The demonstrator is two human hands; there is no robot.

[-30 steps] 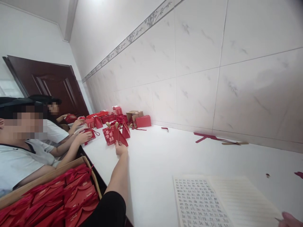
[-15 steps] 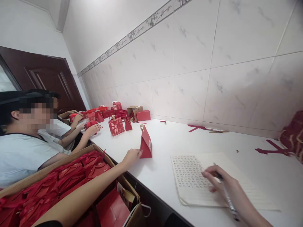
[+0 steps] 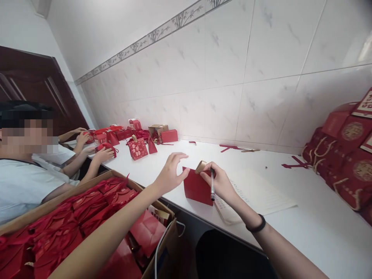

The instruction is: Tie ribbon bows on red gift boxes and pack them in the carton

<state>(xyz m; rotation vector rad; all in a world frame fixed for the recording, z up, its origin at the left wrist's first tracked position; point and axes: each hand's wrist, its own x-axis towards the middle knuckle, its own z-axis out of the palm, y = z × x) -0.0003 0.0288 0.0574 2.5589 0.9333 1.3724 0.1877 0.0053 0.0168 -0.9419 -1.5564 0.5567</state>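
A small red gift box [image 3: 198, 192] stands on the white table [image 3: 162, 164], a plain side facing me. At its top is a gold ribbon loop [image 3: 199, 167], which the fingertips of my right hand [image 3: 221, 181] pinch. That hand also keeps a pen [image 3: 212, 188] pointing down between its fingers. My left hand [image 3: 171, 174] is open just left of the box, fingers spread and thumb near its top edge. Behind my right hand, an open notebook [image 3: 267, 190] with rows of handwriting lies partly covered by the hand and box.
To my left a cardboard carton [image 3: 173, 224] holds many red boxes. A co-worker [image 3: 20, 186] handles red items further along the table. A patterned red box [image 3: 138, 149] stands there. Red gift bags [image 3: 348, 155] are piled at right; ribbon scraps [image 3: 296, 162] lie by the wall.
My right hand has left the notebook page and come to the box's gold loop, pen still held. My left hand has let go of the box and spread open. The box is now turned and nearer.
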